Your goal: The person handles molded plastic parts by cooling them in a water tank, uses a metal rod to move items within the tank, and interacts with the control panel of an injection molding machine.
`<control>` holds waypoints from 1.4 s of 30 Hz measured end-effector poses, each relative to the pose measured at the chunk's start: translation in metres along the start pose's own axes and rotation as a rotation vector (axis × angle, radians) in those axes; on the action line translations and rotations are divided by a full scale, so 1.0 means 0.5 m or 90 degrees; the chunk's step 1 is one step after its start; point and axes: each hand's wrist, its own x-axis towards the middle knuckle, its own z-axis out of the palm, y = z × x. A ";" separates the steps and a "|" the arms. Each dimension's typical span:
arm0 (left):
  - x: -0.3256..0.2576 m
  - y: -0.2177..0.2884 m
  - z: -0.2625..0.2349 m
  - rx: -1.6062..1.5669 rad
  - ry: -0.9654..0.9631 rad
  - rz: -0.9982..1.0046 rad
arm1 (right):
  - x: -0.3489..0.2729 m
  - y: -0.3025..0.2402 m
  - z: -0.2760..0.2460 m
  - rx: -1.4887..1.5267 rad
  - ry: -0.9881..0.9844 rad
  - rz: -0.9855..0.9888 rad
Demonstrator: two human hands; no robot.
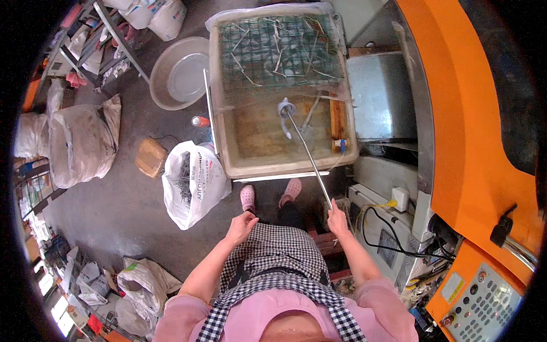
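Observation:
My right hand (337, 219) is wrapped round the near end of a long, thin metal rod (312, 157). The rod slants away and left over a large pale plastic tub (262, 170). At its far end is a rounded grey-lilac plastic piece (286, 106) with a curved tail; whether it touches the water cannot be made out. A green mesh (245, 48) with several thin pale strips on it spans the far half of the tub. My left hand (242, 227) is curled closed in front of the checked apron (279, 245); anything inside its fingers is hidden.
A white sack (208, 185) of grey pieces stands left of the tub, near a red can (200, 121) and a brown block (151, 157). Beyond is a round basin (171, 74). An orange machine (456, 114) bounds the right, with black cables (393, 246) below.

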 end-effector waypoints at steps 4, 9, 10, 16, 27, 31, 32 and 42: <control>-0.001 -0.005 -0.005 -0.002 0.018 0.000 | 0.070 -0.030 -0.007 -0.060 -0.065 0.022; -0.011 -0.023 -0.017 0.005 0.025 -0.045 | 0.047 -0.015 -0.011 -0.025 -0.067 0.033; -0.012 -0.022 -0.020 -0.005 0.023 -0.045 | 0.027 -0.012 -0.023 -0.020 -0.074 0.054; 0.005 -0.031 -0.016 0.031 0.031 0.032 | -0.001 0.009 -0.023 0.027 -0.021 0.055; 0.003 -0.029 -0.015 0.025 0.032 -0.010 | 0.143 -0.025 0.011 -0.025 -0.028 0.010; 0.009 -0.035 -0.012 0.007 0.032 -0.043 | 0.180 -0.026 0.031 -0.010 -0.036 0.001; 0.013 -0.034 -0.009 0.003 0.035 -0.046 | 0.190 -0.022 0.036 -0.005 -0.039 0.000; 0.029 -0.065 0.024 0.022 0.035 -0.037 | 0.183 0.007 0.081 0.043 -0.078 -0.008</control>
